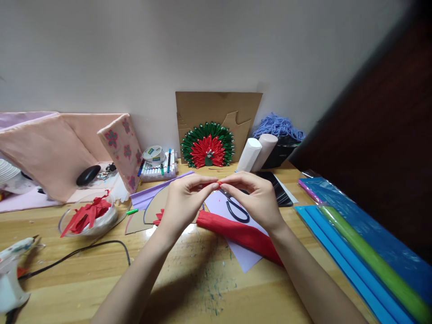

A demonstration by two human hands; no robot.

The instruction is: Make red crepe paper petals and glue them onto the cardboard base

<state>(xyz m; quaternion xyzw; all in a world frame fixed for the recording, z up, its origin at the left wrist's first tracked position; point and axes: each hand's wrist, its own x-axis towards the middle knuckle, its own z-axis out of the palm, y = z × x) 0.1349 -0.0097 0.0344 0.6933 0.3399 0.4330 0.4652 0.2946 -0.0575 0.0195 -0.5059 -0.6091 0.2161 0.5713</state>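
Both hands meet over the middle of the table. My left hand (184, 198) and my right hand (254, 198) pinch a small red paper piece (218, 183) between thumbs and forefingers; most of it is hidden by the fingers. Under my right hand lie dark-handled scissors (238, 211) on lilac paper (245, 256). A roll of red crepe paper (232, 231) stretches beneath both wrists. Behind my left hand is a cardboard semicircle (153, 209) with red pointed petals (158, 217) on it, partly covered by the arm.
A red and green peacock ornament (208, 146) leans on a cardboard sheet (216, 105) at the back. To the left are a bowl (111, 220) of red strips, a glue gun (13, 270) with its cord, and markers (158, 170). Coloured paper packs (364, 252) lie right.
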